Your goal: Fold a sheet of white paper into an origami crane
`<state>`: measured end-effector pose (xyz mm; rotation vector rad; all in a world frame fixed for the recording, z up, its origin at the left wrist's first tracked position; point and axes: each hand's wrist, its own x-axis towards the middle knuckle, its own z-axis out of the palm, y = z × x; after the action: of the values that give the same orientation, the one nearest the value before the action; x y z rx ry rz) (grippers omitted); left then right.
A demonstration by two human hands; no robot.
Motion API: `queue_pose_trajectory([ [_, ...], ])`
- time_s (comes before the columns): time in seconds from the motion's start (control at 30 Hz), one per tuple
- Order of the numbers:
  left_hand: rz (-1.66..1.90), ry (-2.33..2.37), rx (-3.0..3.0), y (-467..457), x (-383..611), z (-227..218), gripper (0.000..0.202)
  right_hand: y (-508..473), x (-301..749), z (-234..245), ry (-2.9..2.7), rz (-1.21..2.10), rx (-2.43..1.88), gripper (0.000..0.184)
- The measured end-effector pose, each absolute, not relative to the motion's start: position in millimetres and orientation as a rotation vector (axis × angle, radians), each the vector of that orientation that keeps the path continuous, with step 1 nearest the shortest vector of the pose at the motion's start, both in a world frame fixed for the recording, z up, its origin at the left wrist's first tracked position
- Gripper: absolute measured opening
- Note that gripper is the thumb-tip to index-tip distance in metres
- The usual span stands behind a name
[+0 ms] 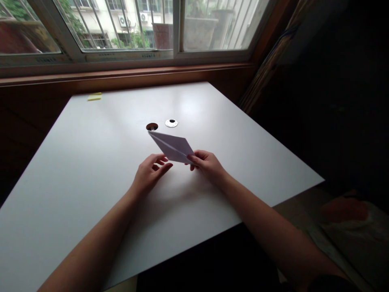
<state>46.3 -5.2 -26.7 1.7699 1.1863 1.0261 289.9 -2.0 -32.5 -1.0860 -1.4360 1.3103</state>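
Note:
A folded sheet of paper (174, 147), kite-shaped with a crease along its length, is held up above the white table. My right hand (206, 164) pinches its near right corner, thumb on top and fingers underneath. Just left of the paper's lower edge is my left hand (153, 170), its thumb and fingers curved and apart, with nothing between them. The left fingertips come close to the paper; whether they touch it I cannot tell. The paper's narrow tip points away to the upper left.
The white table (91, 170) has a round cable hole (152, 126), with its round cover (171, 123) lying beside it. A yellow sticky-note pad (94, 96) lies at the far left edge. Behind the table is a barred window (121, 28); a curtain (267, 61) hangs at right.

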Motion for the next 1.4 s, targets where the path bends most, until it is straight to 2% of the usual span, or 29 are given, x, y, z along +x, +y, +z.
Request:
queue_pose_trajectory([
  [0.2, 1.043, 1.203, 1.375, -4, 46, -38, 0.033, -9, 283, -28, -1.706, 1.439, -1.034, 0.037],
  [0.4, 1.187, 0.991, 1.039, -2, 50, -40, 0.034, -11, 282, -23, -1.875, 1.358, -1.014, 0.042],
  [0.83, 1.198, 0.959, 1.104, 0, 51, -37, 0.038, -10, 282, -22, -1.845, 1.395, -1.065, 0.035],
  [1.0, 1.209, 0.937, 1.184, 2, 55, -35, 0.039, -12, 280, -22, -1.968, 1.310, -1.055, 0.033],
  [1.27, 1.334, 0.947, 1.100, 2, 52, -38, 0.076, -12, 279, -24, -2.012, 1.190, -0.953, 0.036],
  [1.4, 1.285, 0.983, 1.127, 1, 50, -40, 0.098, -9, 282, -32, -1.976, 0.896, -0.935, 0.023],
])
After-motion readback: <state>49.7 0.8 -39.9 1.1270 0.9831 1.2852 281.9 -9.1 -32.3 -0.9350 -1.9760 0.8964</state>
